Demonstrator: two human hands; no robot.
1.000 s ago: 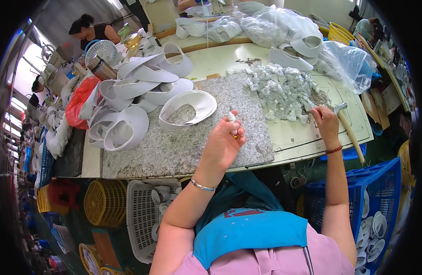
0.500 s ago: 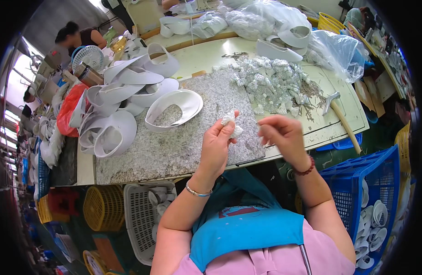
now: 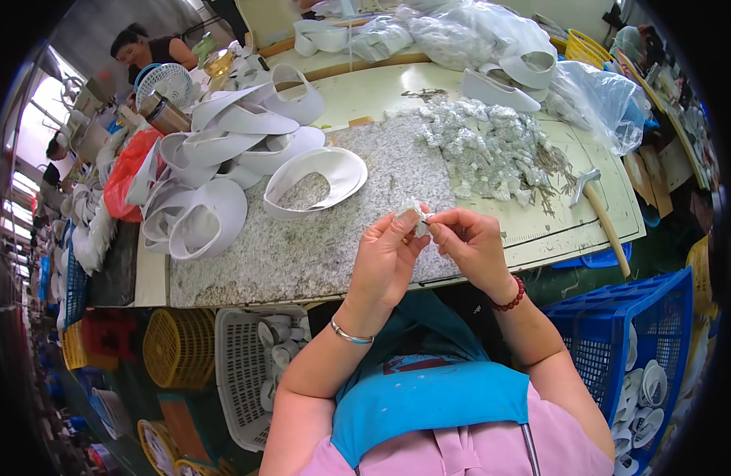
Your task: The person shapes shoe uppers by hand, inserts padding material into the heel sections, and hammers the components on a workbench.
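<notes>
My right hand (image 3: 476,250), pinching something unclear, could tug the white bundle (image 3: 410,208) from my pinching left hand (image 3: 381,263) at the bench's front edge (image 3: 540,252).

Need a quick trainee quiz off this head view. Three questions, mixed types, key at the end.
1. Multiple choice: which wrist wears the red beaded bracelet?
A) left
B) right
C) both

2. True or false: the hammer lies to the right of the silvery crumpled pile.

3. Short answer: what does the left hand pinch, and where are the right hand's fingertips?

Key
1. B.
2. True.
3. A small crumpled whitish piece; the right fingertips are close up to it, but exact contact is too small to tell.
</notes>
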